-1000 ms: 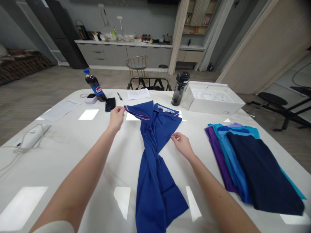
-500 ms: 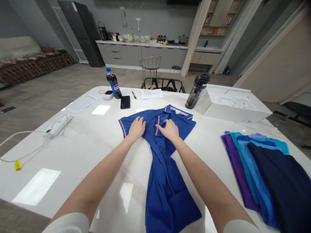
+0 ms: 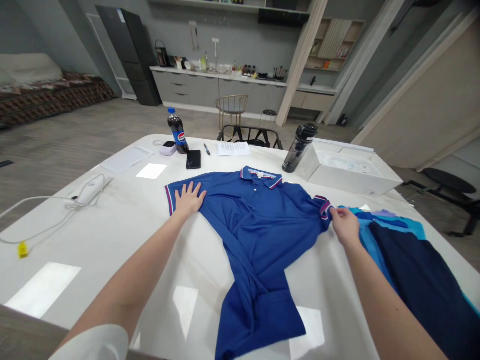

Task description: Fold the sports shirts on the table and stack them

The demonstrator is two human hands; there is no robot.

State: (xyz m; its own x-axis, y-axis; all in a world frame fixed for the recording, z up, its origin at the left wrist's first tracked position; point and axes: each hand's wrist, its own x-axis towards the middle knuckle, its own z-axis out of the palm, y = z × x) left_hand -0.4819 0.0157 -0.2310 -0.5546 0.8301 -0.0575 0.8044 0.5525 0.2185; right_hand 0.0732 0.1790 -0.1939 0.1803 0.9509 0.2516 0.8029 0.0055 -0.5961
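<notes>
A royal blue polo shirt (image 3: pixel 258 225) with red and white trim lies face up on the white table (image 3: pixel 112 235), both sleeves spread out, its lower part still bunched toward me. My left hand (image 3: pixel 189 198) lies flat with fingers spread on the left sleeve. At the other side my right hand (image 3: pixel 344 226) pinches the cuff of the right sleeve, pulled out toward the pile of other shirts (image 3: pixel 416 265).
Folded purple, light blue and navy shirts lie at the right. At the back stand a cola bottle (image 3: pixel 177 131), a phone (image 3: pixel 194 159), a pen, a paper sheet, a dark drink bottle (image 3: pixel 299 147) and an open white box (image 3: pixel 347 167). A white corded device (image 3: pixel 88 190) lies at the left.
The shirt was twisted into a narrow strip; both hands have since drawn the sleeves apart, the left sleeve leftward and the right sleeve rightward, so the chest now lies spread flat.
</notes>
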